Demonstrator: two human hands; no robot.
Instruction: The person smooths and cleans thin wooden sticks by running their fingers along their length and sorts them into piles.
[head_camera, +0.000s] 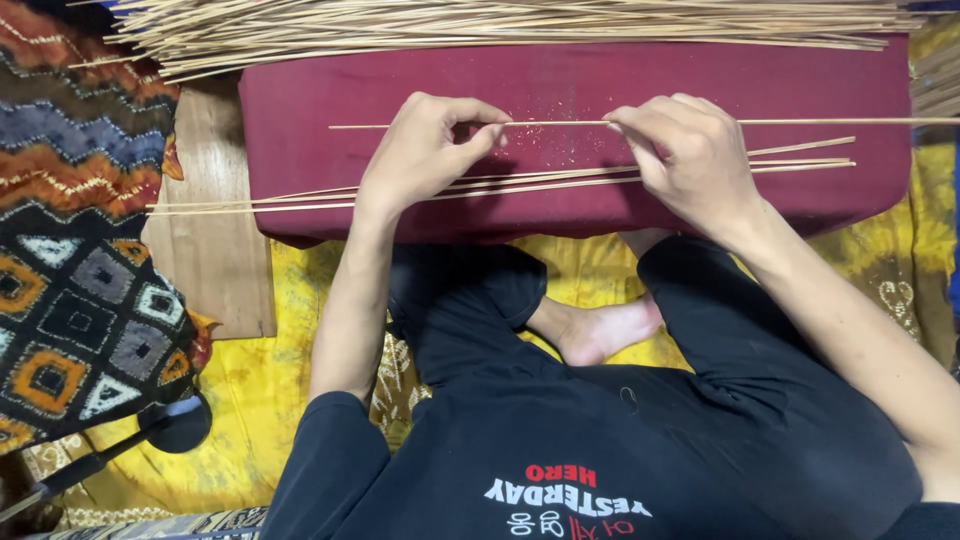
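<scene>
Both hands pinch one thin bamboo stick (560, 123) held level over the maroon cushion (300, 120): the left hand (420, 155) grips it near its left end, the right hand (690, 150) further along. A few loose sticks (300, 200) lie on the cushion under the hands. A large stick bundle (500, 22) lies along the cushion's far edge, a wooden board (215, 250) and patterned cloth (70, 250) sit to its left, and yellow fabric (270, 380) spreads below it.

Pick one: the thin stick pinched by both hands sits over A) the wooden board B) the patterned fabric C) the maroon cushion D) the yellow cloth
C: the left hand and right hand pinch the thin stick above the maroon cushion.
</scene>
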